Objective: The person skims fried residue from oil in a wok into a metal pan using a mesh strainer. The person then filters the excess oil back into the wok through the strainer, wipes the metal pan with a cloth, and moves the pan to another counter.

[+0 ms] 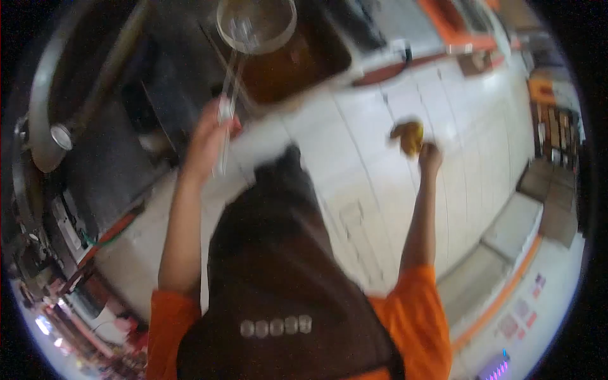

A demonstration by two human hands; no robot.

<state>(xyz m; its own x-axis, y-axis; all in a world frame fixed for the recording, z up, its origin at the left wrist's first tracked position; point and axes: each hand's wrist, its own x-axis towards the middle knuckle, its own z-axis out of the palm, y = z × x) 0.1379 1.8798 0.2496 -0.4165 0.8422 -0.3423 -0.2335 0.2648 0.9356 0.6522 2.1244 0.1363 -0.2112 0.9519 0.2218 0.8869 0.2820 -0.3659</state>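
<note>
In the head view, my left hand (208, 140) is closed round the long metal handle of a round wire strainer (291, 29). The strainer's round head overlaps a square vat of brown liquid (272, 82) at the top of the view. Out to the right, my right hand (430, 158) grips a crumpled yellow-and-brown thing (411, 136), held away from my body above the tiled floor. Motion blur smears it, and I cannot tell what it is.
A dark metal worktop (95, 158) with curved pipes (44, 95) lies to the left. Orange-and-white equipment (456, 25) stands at the back right. Cardboard boxes (548, 196) and pale bins (513, 221) line the right wall. White tiles (354, 145) cover the floor.
</note>
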